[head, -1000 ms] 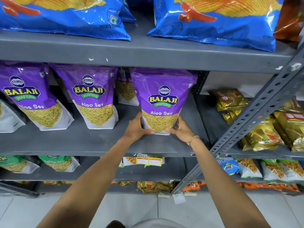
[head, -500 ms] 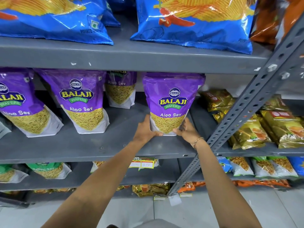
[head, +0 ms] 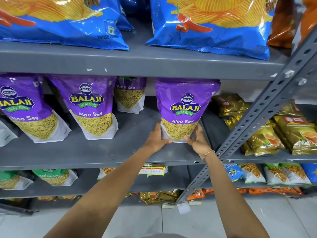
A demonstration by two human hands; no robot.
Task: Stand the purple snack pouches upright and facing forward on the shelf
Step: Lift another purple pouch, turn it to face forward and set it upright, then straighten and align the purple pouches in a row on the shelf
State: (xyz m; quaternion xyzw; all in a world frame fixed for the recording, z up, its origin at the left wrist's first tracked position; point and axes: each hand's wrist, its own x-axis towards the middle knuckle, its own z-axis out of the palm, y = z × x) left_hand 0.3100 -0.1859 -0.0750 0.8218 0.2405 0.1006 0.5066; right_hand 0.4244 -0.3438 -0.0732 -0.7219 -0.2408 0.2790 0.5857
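Note:
A purple Aloo Sev pouch (head: 185,107) stands upright, label forward, at the right end of the grey middle shelf (head: 96,152). My left hand (head: 157,137) grips its lower left corner and my right hand (head: 197,139) its lower right corner. Two more purple pouches stand facing forward to the left, one in the middle (head: 91,105) and one at the far left (head: 25,107), both leaning slightly. A fourth purple pouch (head: 130,95) stands further back between them, partly hidden.
Blue chip bags (head: 209,24) lie on the shelf above. A slanted grey perforated upright (head: 267,110) crosses at the right, with gold packets (head: 267,138) behind it. Green and white pouches (head: 54,177) and a price tag (head: 152,170) sit on the lower shelf.
Both hands have shifted the held pouch a little to the right along the shelf. The view has swung slightly right, so the other pouches sit further left.

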